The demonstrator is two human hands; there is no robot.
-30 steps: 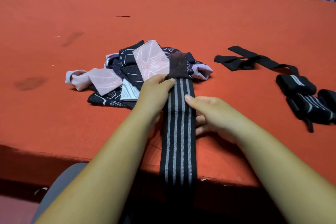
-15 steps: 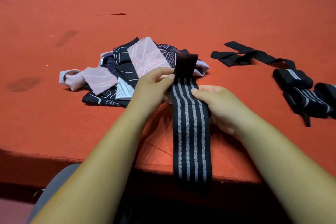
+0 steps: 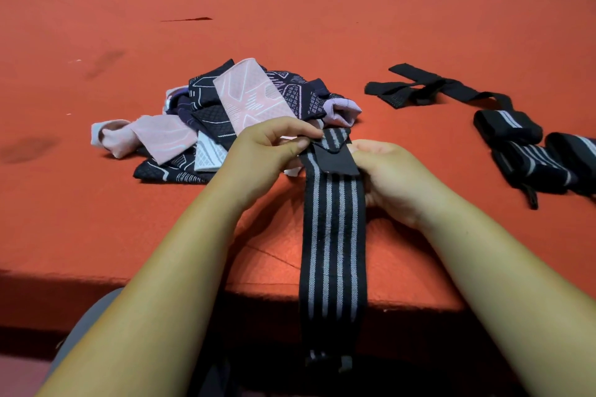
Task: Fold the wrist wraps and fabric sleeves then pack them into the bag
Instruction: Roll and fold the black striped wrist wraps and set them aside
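Both hands pinch the wrap (image 3: 333, 229)'s folded far end: left hand (image 3: 271, 151) on its left edge, right hand (image 3: 387, 177) on its right; sleeves (image 3: 225, 113) behind.

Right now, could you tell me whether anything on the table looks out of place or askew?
The striped wrap in both hands hangs over the table's near edge, and the sleeves lie in a jumbled heap. Nothing looks damaged.

Both hands, left (image 3: 271, 151) and right (image 3: 392, 177), pinch the striped wrist wrap's (image 3: 333, 229) folded end on the red table (image 3: 290, 26).
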